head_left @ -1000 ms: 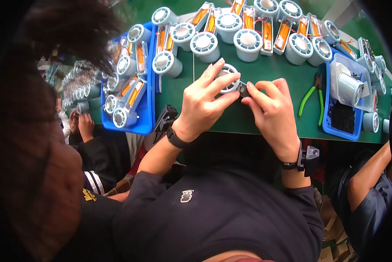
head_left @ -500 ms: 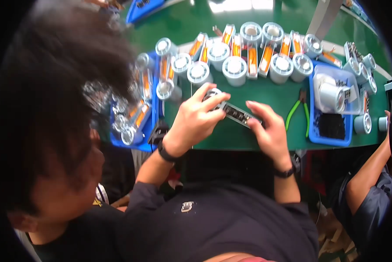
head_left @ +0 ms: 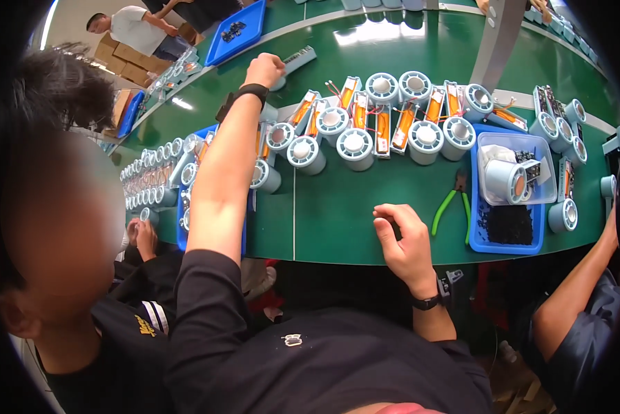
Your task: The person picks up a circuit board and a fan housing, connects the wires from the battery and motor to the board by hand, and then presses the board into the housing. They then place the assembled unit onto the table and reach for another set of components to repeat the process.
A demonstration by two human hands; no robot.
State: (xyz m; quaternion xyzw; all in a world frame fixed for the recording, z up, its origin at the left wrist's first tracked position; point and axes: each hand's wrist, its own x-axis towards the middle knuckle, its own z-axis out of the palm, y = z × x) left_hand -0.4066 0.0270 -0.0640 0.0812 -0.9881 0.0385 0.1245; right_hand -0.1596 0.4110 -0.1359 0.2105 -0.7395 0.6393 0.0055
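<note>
My left arm stretches far across the table, and my left hand (head_left: 264, 72) grips a pale-blue fan unit by its head. The unit's long body (head_left: 299, 59), with a dark row along it, sticks out to the right of my fingers, and the round head is mostly hidden by the hand. Above the near edge of the table hangs my right hand (head_left: 404, 245), fingers loosely curled, thumb apart from them, with nothing visible between. Closest to it on the right lie green-handled cutting pliers (head_left: 453, 203). Beyond it stand several similar round-headed units (head_left: 355, 148) with orange-wrapped parts.
A blue tray (head_left: 474, 234) at right holds black bits and a clear tub (head_left: 551, 186) of parts. Another blue tray (head_left: 244, 45) lies at the far left. A grey post (head_left: 496, 45) rises behind the units. Co-workers sit at left and right; a person's hands (head_left: 144, 238) show at left.
My left hand has carried the unit away from my right hand, up and to the far left. My right hand has let go and sits slightly lower. The view has shifted.
</note>
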